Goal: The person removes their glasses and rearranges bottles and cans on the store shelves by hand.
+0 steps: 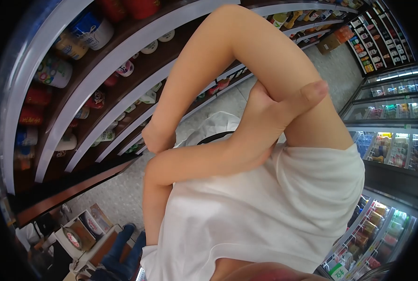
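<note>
My arms are crossed in front of my white short-sleeved top (246, 210). My left hand (270, 110) lies closed round my right upper arm (295, 70), its thumb stretched across the skin and its other fingers largely hidden. My right forearm bends down from the raised elbow to my right hand (159, 137). That hand touches or nearly touches my left elbow (152, 166); its fingers are hidden, so their grip cannot be made out. No shop goods show in either hand.
Curved shelves (103, 61) with cans and tubs run along the left. Glass-front coolers (387, 126) with bottles stand at right. Cardboard boxes (331, 43) sit at the far aisle end. At lower left, a person in blue jeans (120, 255) is beside open cartons (80, 229).
</note>
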### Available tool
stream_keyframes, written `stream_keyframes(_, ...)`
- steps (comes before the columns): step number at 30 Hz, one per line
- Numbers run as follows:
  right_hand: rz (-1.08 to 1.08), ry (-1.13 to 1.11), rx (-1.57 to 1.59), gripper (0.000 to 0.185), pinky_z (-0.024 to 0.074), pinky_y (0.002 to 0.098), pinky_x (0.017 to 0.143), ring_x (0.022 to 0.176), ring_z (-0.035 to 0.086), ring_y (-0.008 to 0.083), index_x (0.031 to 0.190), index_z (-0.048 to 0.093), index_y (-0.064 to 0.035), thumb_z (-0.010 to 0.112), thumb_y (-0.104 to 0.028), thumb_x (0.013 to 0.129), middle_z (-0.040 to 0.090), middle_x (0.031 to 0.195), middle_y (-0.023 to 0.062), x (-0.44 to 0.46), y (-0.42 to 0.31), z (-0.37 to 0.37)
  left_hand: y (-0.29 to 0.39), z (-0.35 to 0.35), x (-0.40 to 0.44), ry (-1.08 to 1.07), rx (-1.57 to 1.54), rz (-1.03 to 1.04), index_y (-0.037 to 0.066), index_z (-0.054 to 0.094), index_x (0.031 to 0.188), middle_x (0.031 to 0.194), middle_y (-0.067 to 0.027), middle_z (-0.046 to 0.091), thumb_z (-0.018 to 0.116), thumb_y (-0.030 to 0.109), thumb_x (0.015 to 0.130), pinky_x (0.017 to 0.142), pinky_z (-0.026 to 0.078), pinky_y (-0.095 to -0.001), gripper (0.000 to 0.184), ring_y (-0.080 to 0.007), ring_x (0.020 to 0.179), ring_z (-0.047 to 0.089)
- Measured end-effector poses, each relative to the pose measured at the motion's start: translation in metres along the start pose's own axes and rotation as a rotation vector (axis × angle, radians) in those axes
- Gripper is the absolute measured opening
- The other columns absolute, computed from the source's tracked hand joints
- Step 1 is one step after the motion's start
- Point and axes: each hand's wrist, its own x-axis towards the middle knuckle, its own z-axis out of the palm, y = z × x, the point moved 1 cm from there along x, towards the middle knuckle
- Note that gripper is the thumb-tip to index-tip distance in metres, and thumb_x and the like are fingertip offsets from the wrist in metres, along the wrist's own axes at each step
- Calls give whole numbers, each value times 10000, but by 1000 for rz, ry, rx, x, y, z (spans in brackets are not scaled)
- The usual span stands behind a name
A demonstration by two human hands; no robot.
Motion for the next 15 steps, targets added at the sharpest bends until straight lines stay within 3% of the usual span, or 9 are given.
stream_keyframes(11, 16, 8, 234, 220, 492, 436, 663, 829, 619, 305, 917, 619, -95, 559, -271, 800, 651, 870, 110, 3, -3, 6, -5, -16, -3, -2, -77, -51, 32, 472, 1086, 1005, -70, 552, 697, 251, 717, 805, 451, -303, 484, -148, 962, 543)
stream_keyframes(13, 126, 7, 276, 228, 486, 444, 660, 824, 613, 311, 915, 607, -83, 566, -271, 793, 642, 838, 101, -3, 1, 24, -8, -22, 2, -6, -90, -64, 37, 478, 1081, 1004, -72, 555, 682, 251, 724, 800, 454, -307, 464, -153, 960, 545)
stream_keyframes(15, 303, 187, 353, 221, 473, 465, 680, 825, 602, 339, 879, 614, -69, 561, -247, 759, 638, 858, 127, -22, 15, 48, -20, -30, 14, -5, -83, -114, 26, 486, 1071, 1001, -78, 559, 651, 262, 740, 773, 461, -312, 438, -166, 934, 558)
